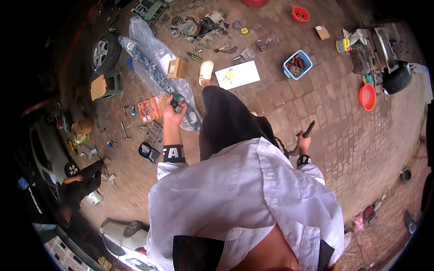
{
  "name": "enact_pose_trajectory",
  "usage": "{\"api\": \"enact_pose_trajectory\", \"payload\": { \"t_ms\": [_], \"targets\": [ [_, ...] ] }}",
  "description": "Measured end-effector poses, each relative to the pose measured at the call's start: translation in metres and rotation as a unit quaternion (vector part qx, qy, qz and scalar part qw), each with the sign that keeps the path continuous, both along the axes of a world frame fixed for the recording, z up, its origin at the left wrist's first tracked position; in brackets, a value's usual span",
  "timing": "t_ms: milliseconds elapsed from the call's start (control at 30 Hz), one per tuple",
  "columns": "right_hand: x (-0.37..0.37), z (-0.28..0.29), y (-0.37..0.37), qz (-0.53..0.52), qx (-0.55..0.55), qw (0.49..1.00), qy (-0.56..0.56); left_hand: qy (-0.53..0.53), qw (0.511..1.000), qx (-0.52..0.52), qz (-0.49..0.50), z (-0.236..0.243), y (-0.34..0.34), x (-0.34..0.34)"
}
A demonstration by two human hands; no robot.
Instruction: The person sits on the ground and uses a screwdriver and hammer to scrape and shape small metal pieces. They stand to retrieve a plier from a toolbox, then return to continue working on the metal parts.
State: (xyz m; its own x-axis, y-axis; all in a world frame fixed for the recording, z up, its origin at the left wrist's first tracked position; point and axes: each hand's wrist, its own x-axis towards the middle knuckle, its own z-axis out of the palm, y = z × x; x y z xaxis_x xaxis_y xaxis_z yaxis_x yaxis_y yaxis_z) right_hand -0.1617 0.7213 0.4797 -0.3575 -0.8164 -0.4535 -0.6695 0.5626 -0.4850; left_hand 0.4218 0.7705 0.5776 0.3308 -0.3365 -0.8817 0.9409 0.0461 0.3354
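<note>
Two bare hands are working apart over a brick-paved floor. The left hand is curling its fingers around a dark green handheld tool, whose exact kind is hard to tell; the grip is closing firmly enough to keep it raised above the left edge of a clear plastic sheet, toward the near end. The right hand is wrapping closed around a dark rod-like tool, which is sticking up past the fingers, well apart from the sheet; its lower end is hiding partly behind the hand.

Along the sheet a long dark grey part is lying lengthwise, and an open cardboard box is sitting toward the right edge. Just beyond the left edge, near the left hand, an orange tool case is lying open, with a dark grey tool case below it and a hammer to its left. Right of the sheet, a white clog is standing beside the left edge of a white board, and a blue basin is holding reddish-brown pieces.
</note>
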Motion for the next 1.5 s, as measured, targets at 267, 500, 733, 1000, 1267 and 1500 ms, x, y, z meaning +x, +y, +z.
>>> {"api": "enact_pose_trajectory", "payload": {
  "t_ms": [267, 500, 733, 1000, 1267, 1500],
  "targets": [
    [0.075, -0.008, -0.087, -0.046, 0.000, 0.995, 0.086, 0.076, 0.996, 0.003, 0.035, -0.047, -0.129, 0.135],
    [0.192, 0.037, -0.144, -0.134, 0.037, 0.979, 0.147, 0.019, 0.985, 0.070, -0.154, -0.006, -0.303, 0.218],
    [0.274, 0.023, -0.202, -0.309, 0.015, 0.949, 0.062, 0.017, 0.956, 0.025, -0.293, -0.013, -0.488, 0.248],
    [0.301, -0.030, -0.312, -0.411, 0.019, 0.910, 0.046, 0.076, 0.927, 0.026, -0.367, -0.037, -0.704, 0.160],
    [0.272, -0.012, -0.465, -0.394, -0.014, 0.918, 0.041, 0.132, 0.851, -0.064, -0.504, 0.013, -0.903, 0.011],
    [0.253, 0.002, -0.570, -0.439, -0.161, 0.883, -0.032, 0.220, 0.669, -0.182, -0.686, 0.041, -1.000, -0.097]
  ]
}}
